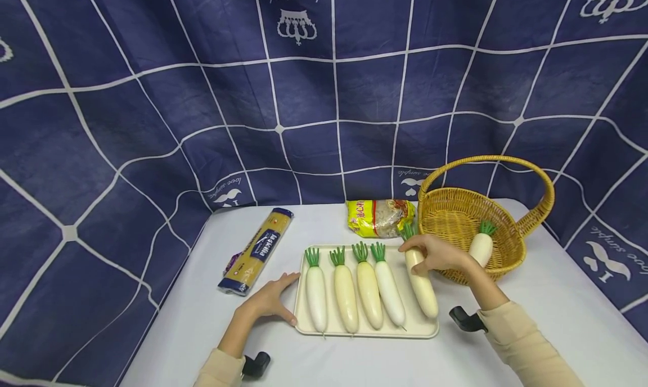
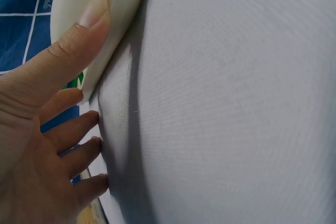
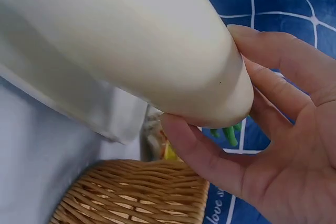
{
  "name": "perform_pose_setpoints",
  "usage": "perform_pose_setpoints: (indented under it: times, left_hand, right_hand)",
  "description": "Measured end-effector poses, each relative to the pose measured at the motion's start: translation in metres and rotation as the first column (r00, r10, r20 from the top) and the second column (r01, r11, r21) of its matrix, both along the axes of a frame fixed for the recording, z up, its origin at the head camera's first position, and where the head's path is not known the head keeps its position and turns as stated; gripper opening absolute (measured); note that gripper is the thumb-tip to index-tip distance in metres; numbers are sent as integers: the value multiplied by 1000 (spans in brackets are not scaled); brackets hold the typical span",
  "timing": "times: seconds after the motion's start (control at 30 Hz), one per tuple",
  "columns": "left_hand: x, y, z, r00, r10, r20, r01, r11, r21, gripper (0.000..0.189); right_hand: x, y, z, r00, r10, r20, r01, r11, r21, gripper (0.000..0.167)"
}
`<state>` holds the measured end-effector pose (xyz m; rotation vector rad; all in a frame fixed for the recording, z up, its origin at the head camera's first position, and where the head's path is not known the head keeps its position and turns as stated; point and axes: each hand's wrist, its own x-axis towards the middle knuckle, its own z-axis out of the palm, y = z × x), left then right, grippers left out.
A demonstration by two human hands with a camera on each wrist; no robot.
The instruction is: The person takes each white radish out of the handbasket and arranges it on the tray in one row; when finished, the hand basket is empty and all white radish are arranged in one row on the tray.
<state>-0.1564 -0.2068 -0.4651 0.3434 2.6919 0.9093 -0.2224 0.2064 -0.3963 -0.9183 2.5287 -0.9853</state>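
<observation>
My right hand (image 1: 434, 253) grips a white radish (image 1: 422, 288) near its green-topped end, at the right side of a cream tray (image 1: 364, 336). In the right wrist view, thumb and fingers (image 3: 184, 140) pinch the upper end of that radish (image 3: 157, 40). Several other radishes (image 1: 346, 297) lie side by side in the tray, green tops toward the back. My left hand (image 1: 270, 301) is at the tray's left edge with fingers spread. The left wrist view shows its thumb (image 2: 79, 43) against the rim of the tray (image 2: 123, 9).
A wicker basket (image 1: 450, 198) with a tall handle stands at the back right, holding one radish (image 1: 481, 248). Behind the tray lies a yellow food bag (image 1: 379, 218). A long pasta packet (image 1: 258, 249) lies at the left. Blue checked cloth (image 1: 324, 94) hangs behind the white table.
</observation>
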Motion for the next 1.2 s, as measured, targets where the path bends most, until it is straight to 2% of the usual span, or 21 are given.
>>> perform_pose_setpoints:
  times: [0.17, 0.27, 0.43, 0.57, 0.8, 1.0, 1.2]
  left_hand:
    - [0, 0, 1, 1000, -2, 2, 2, 1000, 7, 108]
    - [1, 0, 1, 1000, 0, 6, 0, 1000, 12, 109]
    - [1, -1, -1, 1000, 3, 14, -3, 1000, 14, 109]
    - [1, -1, -1, 1000, 8, 13, -9, 1000, 10, 109]
    - [1, -1, 1, 1000, 4, 15, -4, 1000, 6, 109]
    - [0, -1, 0, 1000, 7, 18, -7, 1000, -5, 109]
    - [-1, -1, 0, 1000, 4, 18, -4, 1000, -3, 110]
  right_hand:
    - [0, -3, -6, 1000, 2, 26, -2, 1000, -8, 50]
    - [0, -6, -11, 997, -3, 82, 5, 1000, -25, 51]
    - [0, -9, -21, 991, -12, 130, 17, 999, -38, 52]
    - [0, -10, -26, 988, -45, 151, 49, 998, -27, 52]
    - [-1, -12, -32, 991, -62, 114, 57, 997, 50, 48]
    - [-2, -12, -33, 990, -56, 130, 46, 996, 74, 51]
    - [1, -13, -36, 1000, 24, 10, -24, 996, 89, 52]
